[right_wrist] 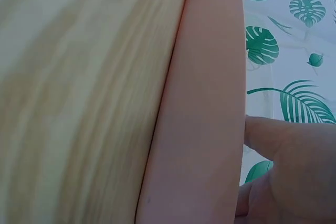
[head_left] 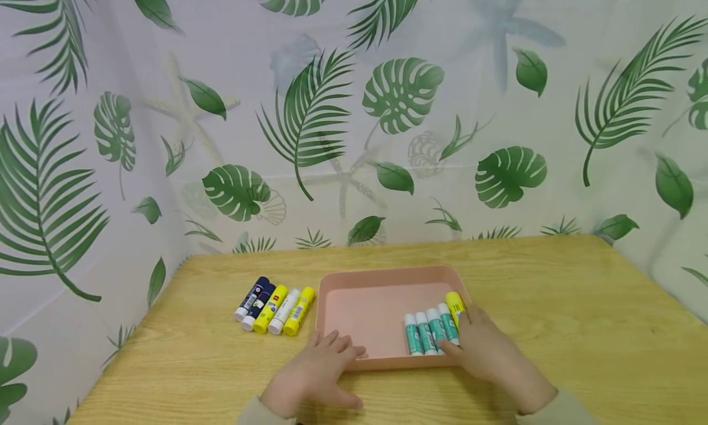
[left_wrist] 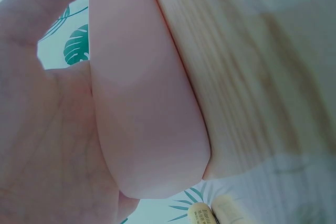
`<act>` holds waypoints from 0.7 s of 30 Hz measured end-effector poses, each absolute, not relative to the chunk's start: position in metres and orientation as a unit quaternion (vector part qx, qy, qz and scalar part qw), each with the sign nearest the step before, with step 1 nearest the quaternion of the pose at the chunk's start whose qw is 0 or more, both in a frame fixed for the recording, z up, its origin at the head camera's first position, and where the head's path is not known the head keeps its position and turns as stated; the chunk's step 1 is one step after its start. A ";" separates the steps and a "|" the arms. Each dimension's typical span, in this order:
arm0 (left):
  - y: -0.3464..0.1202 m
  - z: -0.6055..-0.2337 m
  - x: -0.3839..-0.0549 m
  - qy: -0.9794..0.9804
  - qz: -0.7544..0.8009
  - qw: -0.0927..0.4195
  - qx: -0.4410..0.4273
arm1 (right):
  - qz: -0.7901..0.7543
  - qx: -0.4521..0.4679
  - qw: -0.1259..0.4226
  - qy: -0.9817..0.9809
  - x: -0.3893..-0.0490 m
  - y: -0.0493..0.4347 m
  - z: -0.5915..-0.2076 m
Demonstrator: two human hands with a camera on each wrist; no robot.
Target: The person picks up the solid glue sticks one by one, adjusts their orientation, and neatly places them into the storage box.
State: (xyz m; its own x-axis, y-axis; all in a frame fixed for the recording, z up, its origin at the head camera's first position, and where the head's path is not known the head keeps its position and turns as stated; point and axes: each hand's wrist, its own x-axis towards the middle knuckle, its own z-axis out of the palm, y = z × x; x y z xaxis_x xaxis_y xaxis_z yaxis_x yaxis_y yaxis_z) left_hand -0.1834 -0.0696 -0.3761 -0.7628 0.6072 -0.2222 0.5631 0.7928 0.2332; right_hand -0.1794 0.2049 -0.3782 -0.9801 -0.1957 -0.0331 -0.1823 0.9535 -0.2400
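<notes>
Yellow glue stick [head_left: 455, 305] in pink tray [head_left: 359, 314] lies approx. fore-aft, far-L of nearer R hand [head_left: 489, 348] (grip unclear); L hand [head_left: 318, 371] farther, fingers spread.

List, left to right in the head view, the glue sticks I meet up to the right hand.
Two navy glue sticks, yellow glue stick, white glue stick, second yellow glue stick, four teal glue sticks, third yellow glue stick, right hand.

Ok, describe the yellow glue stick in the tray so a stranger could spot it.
On the wooden table sits a pink tray. Inside, towards its right end, the yellow glue stick ends a short row, partly covered by the right hand. It is the only yellow one visible there; its neighbours are four green sticks with white tops.
</notes>
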 end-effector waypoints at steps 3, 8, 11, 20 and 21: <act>-0.070 -0.375 -0.183 0.937 0.076 0.142 0.311 | -0.114 -0.124 0.010 0.986 -0.177 0.202 -0.378; -0.070 -0.375 -0.183 0.938 0.078 0.140 0.308 | -0.116 -0.157 0.011 0.981 -0.174 0.203 -0.380; -0.069 -0.377 -0.184 0.938 0.079 0.137 0.310 | -0.114 -0.180 0.017 0.977 -0.172 0.207 -0.383; -0.070 -0.379 -0.186 0.937 0.076 0.139 0.311 | -0.114 -0.231 0.033 0.966 -0.167 0.219 -0.390; -0.071 -0.379 -0.186 0.937 0.076 0.140 0.310 | -0.114 -0.238 0.032 0.964 -0.166 0.220 -0.390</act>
State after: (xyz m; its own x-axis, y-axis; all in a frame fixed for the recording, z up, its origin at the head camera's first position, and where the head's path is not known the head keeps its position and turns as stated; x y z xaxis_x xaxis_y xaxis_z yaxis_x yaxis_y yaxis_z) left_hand -0.1858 -0.0710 -0.3794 -0.7687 0.6022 -0.2157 0.5598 0.7965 0.2286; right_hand -0.1657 0.2198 -0.3902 -0.8847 -0.4662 -0.0071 -0.4516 0.8607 -0.2350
